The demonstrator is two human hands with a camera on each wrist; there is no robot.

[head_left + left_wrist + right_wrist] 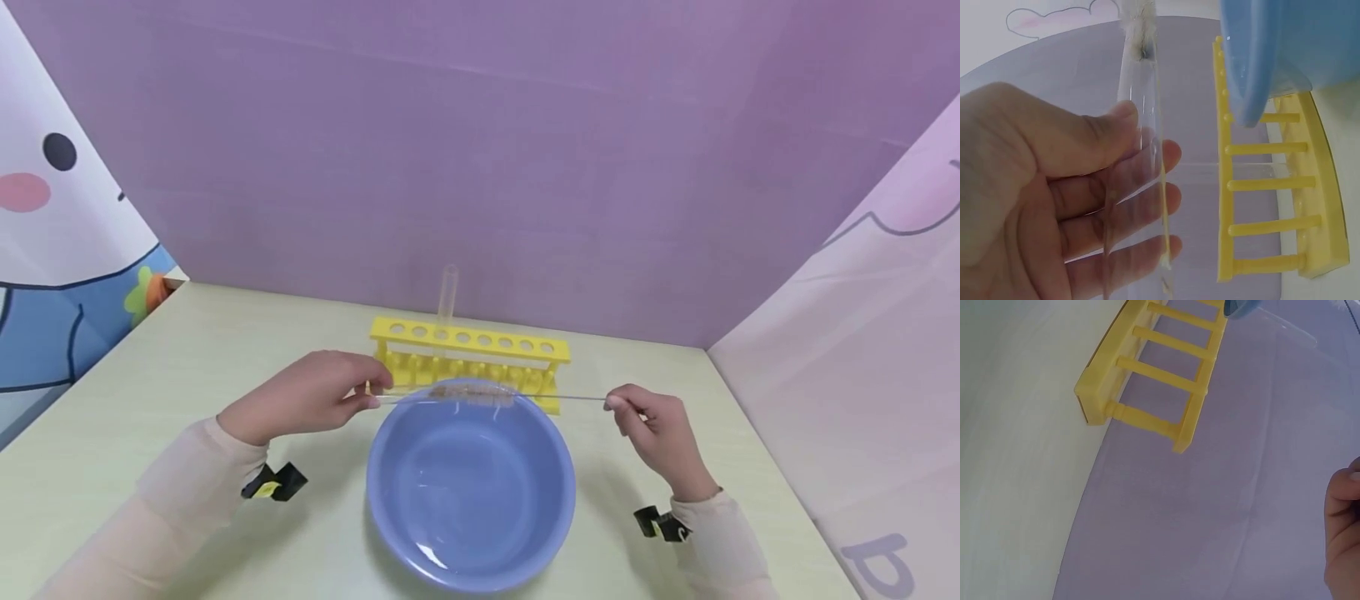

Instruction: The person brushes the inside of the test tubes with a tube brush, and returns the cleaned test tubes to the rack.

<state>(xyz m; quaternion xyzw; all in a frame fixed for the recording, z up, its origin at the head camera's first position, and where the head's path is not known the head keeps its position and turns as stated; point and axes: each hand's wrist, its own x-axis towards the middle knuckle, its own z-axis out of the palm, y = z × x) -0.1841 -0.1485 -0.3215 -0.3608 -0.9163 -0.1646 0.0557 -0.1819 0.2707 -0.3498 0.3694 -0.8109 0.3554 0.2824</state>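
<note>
"while both hands meet over the basin (384, 512), which step would you say this is?"

"brushing out the tube (1138, 87), i'd judge: the head of the brush (480, 393) is at its mouth, though how much bristle sits inside i can't tell."

"and the fingers?"

"the left hand (318, 396) grips the tube, thumb on one side, fingers on the other. the right hand (660, 429) pinches the far end of the brush's wire (562, 397); the head view shows that, as the right wrist view catches only the edge of the hand."

"where is the tube, exactly?"

"held up off the worktop (247, 333), seen across the basin's far rim, in front of the rack (474, 342) where a second tube (447, 292) stands."

"which way does it point?"

"mouth towards the right hand. its long axis runs side to side, near level in the head view and roughly in line with the wire. the closed end i can't make out."

"so what does the next move call for?"

"to my mind, a straight stroke along that axis with the tube steady; a sideways pull could bend the wire."
</note>
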